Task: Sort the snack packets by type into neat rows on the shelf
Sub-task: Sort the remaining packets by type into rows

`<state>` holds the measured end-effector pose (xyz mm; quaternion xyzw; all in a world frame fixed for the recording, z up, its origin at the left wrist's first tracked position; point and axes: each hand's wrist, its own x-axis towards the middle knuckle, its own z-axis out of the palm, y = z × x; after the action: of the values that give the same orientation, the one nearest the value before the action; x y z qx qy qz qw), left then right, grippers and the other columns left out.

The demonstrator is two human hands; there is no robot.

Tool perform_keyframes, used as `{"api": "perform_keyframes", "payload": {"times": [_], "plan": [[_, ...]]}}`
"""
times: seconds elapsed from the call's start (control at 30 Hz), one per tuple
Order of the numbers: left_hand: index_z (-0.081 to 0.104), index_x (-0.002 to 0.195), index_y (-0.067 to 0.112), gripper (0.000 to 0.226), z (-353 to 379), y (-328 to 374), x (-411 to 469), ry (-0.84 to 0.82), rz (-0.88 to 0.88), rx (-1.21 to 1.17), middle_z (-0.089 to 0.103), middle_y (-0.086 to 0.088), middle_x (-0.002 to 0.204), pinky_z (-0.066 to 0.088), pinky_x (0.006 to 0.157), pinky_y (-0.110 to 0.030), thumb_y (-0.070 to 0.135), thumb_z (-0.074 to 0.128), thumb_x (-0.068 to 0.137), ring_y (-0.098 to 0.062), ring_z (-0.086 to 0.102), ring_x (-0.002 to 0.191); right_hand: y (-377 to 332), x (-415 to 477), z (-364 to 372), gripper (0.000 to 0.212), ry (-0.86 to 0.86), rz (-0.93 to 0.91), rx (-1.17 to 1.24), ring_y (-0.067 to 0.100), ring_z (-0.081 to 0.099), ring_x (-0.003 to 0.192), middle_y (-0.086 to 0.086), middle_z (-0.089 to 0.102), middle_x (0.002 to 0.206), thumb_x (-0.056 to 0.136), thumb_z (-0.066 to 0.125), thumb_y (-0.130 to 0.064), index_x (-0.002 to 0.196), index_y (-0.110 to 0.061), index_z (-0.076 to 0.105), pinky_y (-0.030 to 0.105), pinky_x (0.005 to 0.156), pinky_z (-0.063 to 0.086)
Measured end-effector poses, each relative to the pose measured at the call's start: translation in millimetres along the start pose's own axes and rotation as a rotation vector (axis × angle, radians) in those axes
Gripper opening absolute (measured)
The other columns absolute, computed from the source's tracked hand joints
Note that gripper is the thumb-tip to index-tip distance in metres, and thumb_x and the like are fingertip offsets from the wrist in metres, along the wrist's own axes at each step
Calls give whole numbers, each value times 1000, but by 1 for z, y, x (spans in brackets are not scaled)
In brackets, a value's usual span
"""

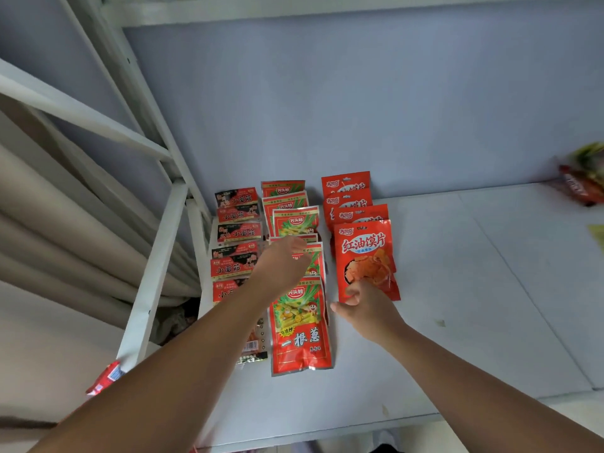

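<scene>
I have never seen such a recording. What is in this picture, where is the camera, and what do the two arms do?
There is no machine: a person works with bare hands, and one camera on the head looks down at them. On the white shelf lie three rows of snack packets: a black-red left row, a red-green middle row, a red right row. The left hand is open over the middle row. The right hand pinches the lower edge of the right row's front packet.
</scene>
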<state>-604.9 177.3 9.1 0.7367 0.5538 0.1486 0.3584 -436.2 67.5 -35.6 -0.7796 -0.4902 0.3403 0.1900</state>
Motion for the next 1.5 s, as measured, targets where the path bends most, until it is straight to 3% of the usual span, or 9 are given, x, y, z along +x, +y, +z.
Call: {"api": "perform_keyframes", "payload": {"times": [0.13,0.2,0.33,0.6,0.77,0.97,1.1,1.33,1.5], "plan": [[64,133,19,34,18,15,7,-119,79,-12,65,2,137,47,105,-32,29,59,101,-15,61,124,13,-6,-28,54,24,7,-6,18,65,110,0,68,126,88,70,-48,132,-19,55,30,89,52],[66,129,18,31,29,27,9,-161,125,-33,67,2,133,50,94,-27,29,61,100,-17,63,122,23,-13,-44,51,64,18,-2,17,65,110,0,68,125,89,69,-45,131,-18,57,32,91,52],[62,136,18,40,53,55,8,-229,181,-13,66,1,136,47,99,-29,31,64,98,-16,62,124,51,-32,-71,44,167,67,16,11,62,101,-1,69,120,90,70,-43,125,-17,61,26,83,45],[65,131,10,35,108,128,-5,-318,284,25,68,-4,131,45,100,-23,23,65,99,-16,63,119,117,-67,-124,48,249,131,78,10,62,109,-5,66,123,91,68,-45,129,-17,60,22,87,40],[65,129,15,35,161,189,-19,-352,346,49,69,0,128,47,105,-29,28,68,96,-13,64,117,173,-97,-174,49,283,162,117,8,60,112,-6,63,132,93,64,-44,134,-18,58,26,94,44],[64,131,20,38,239,257,-42,-459,424,127,68,5,128,41,95,-19,36,67,96,-8,63,115,253,-139,-235,50,361,239,159,5,57,110,-7,61,131,92,63,-46,135,-20,57,25,91,44],[65,128,20,35,289,298,-53,-497,407,87,69,3,126,44,96,-21,33,69,95,-9,64,112,305,-165,-272,48,405,298,199,7,58,110,-11,61,122,91,65,-47,131,-22,58,29,94,48],[65,127,20,35,362,344,-61,-574,367,99,69,5,125,49,100,-27,31,69,95,-9,64,113,383,-201,-307,53,476,409,290,9,58,113,-7,62,130,90,65,-47,135,-19,57,25,89,42],[67,126,19,33,396,364,-44,-586,338,138,69,4,126,46,90,-18,31,69,95,-6,64,107,417,-193,-322,47,489,474,340,12,58,111,-3,63,129,92,65,-41,130,-14,59,24,89,42]]}}
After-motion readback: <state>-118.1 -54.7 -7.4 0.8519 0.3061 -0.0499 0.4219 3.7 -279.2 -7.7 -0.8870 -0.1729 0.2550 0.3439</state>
